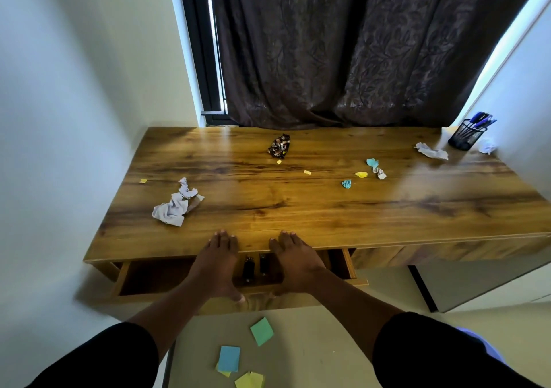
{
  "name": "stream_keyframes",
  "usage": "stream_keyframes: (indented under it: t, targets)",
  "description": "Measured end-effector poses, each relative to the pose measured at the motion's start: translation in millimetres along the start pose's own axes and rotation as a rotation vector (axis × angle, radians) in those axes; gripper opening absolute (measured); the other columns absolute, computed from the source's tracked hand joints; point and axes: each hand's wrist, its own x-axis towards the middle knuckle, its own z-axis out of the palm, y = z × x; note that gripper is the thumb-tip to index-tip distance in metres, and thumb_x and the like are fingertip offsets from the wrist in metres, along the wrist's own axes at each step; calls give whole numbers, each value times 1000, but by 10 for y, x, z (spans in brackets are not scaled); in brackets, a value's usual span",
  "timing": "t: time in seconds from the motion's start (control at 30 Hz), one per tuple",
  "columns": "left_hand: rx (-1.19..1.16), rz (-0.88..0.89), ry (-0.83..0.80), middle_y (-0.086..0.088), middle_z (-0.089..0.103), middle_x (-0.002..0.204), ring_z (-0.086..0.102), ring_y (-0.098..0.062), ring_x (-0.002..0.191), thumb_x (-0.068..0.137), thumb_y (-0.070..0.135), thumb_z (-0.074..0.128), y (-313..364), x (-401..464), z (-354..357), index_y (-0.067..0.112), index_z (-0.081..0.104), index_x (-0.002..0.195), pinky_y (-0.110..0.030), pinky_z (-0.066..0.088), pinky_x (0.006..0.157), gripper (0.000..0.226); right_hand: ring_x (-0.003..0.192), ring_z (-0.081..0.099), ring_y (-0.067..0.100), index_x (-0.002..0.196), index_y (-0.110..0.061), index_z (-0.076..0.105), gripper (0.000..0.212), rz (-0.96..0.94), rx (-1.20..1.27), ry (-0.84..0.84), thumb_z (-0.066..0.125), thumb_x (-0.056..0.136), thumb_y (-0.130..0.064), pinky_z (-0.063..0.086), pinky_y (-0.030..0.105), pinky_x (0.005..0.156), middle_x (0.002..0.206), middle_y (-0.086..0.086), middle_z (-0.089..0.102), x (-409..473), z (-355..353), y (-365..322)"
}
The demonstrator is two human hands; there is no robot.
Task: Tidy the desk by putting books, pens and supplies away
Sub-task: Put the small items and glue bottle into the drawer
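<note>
Both grips are lying flat with fingers straight, clamped on nothing: left hand and right hand are spanning the open drawer, fingertips resting on the surface edge. Crumpled paper is lying beyond, nearer the left hand; the pen holder is standing far right.

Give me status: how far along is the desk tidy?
Done: pens stand in the mesh holder. In hand: left hand and right hand rest flat on the desk edge above the open drawer, no grip on anything. Left: crumpled paper, wrapper, coloured scraps, sticky notes on the floor.
</note>
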Motion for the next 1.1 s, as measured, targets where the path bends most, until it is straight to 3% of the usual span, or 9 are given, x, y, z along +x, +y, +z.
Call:
stream_keyframes:
  t: [0.07,0.13,0.37,0.57,0.73,0.87,1.1]
  targets:
    - [8,4,7,-25,4,168,9,-41,156,62,77,78,-21,32,-20,3,1,161,-47,24,124,146,142,31,38,154,-20,23,117,-6,-10,33,83,64,-65,43,51,110,157,16,27,39,-33,-6]
    - [15,5,15,-25,11,167,15,-41,155,64,76,77,-28,63,-36,4,7,160,-47,30,121,140,133,41,35,152,-21,29,110,-14,-18,49,82,66,-64,49,49,103,150,14,36,72,-62,0]
    - [0,-55,54,-21,23,166,23,-36,154,76,67,75,-9,152,-38,8,20,159,-46,36,117,116,124,53,32,154,-24,28,98,-28,1,93,77,77,-58,53,44,96,143,12,49,157,-149,23]
    - [8,-112,100,-21,39,158,38,-37,147,82,62,73,35,232,-19,10,32,154,-45,45,110,98,104,63,30,138,-28,43,68,16,23,127,74,81,-47,55,40,78,120,10,61,243,-170,-43]
    - [17,-126,112,-21,53,146,54,-36,133,82,60,73,44,271,-51,11,40,147,-41,51,98,88,100,64,33,139,-22,46,57,6,-60,151,67,90,-42,49,36,74,115,14,65,285,-205,-49]
    - [21,-100,149,-12,67,122,65,-29,112,79,57,76,39,264,-101,15,52,131,-37,54,84,71,97,66,32,131,-19,50,49,-8,-63,174,67,91,-43,47,35,71,109,13,68,290,-216,-65]
    - [51,-122,168,-8,68,117,66,-24,108,86,53,71,120,258,-196,16,54,132,-33,52,82,61,95,68,31,123,-16,58,37,-46,-51,179,65,95,-39,52,37,75,106,10,71,312,-248,-37]
